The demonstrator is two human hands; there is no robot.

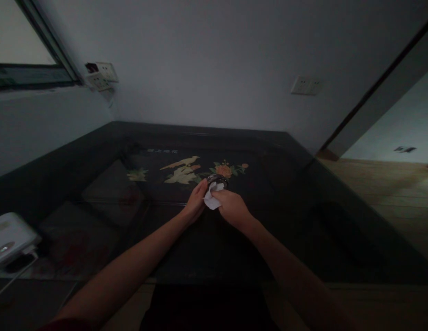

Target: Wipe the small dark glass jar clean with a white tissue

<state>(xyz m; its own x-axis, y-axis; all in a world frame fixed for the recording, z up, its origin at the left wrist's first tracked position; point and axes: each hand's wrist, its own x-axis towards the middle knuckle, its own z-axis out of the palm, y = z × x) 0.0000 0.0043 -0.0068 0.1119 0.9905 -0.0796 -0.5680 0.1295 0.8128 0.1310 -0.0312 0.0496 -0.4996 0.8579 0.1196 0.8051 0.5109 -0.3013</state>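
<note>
The small dark thing looks round and shiny, with a pale gleam along its top edge. It is held up by the left hand, at its left side. The white paper is soft, thin and crumpled. The right hand pinches it and presses it against the near side of the dark thing. One loose corner of the paper hangs down. The paper hides the lower part of the dark thing.

The tissue looks papery and matt, the tabletop smooth and glossy.
</note>
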